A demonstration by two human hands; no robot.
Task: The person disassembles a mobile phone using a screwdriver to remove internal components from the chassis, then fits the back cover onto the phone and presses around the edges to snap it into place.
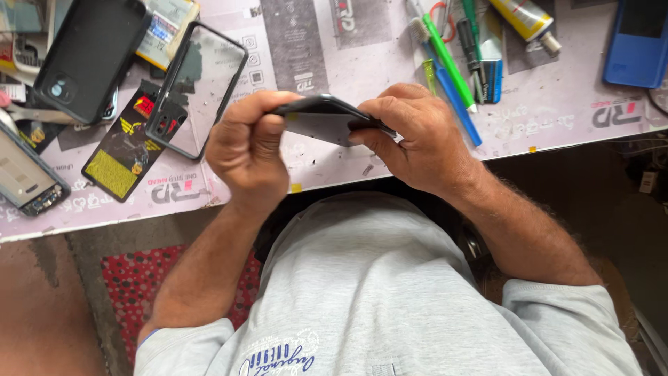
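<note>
Both hands meet above the near edge of the work mat [390, 66], holding one dark phone [327, 118] between them. The left hand [247, 150] is curled into a loose fist around the phone's left end, thumb and fingers closed over its edge. The right hand [417, 143] clamps the right end, fingers bent over the top and the thumb tucked beneath, so the phone lies almost edge-on to the camera, tilted with its grey underside showing. It hangs in the air just over the mat's front border, touching nothing but the two hands.

On the mat to the left lies a clear phone case with a black rim [198, 87], resting partly on a black printed card with yellow and red patches [125, 150]. Further left sits a black phone case [87, 56], back up, its camera cutout near the lower corner. At the far left edge a phone frame with bare circuitry at its bottom end [24, 174] lies at a slant.

To the right of the hands a cluster of tools is spread out: a green-handled toothbrush [445, 59], a blue pen [456, 104] just beside it, and a yellow glue tube [525, 17] near the top edge (its nozzle points down and right). A blue phone [637, 42] lies in the upper right corner, well apart from the hands.

Below the mat the person's grey shirt [376, 278] fills the lower part of the view, with a red patterned surface [142, 278] showing beside the left forearm.
</note>
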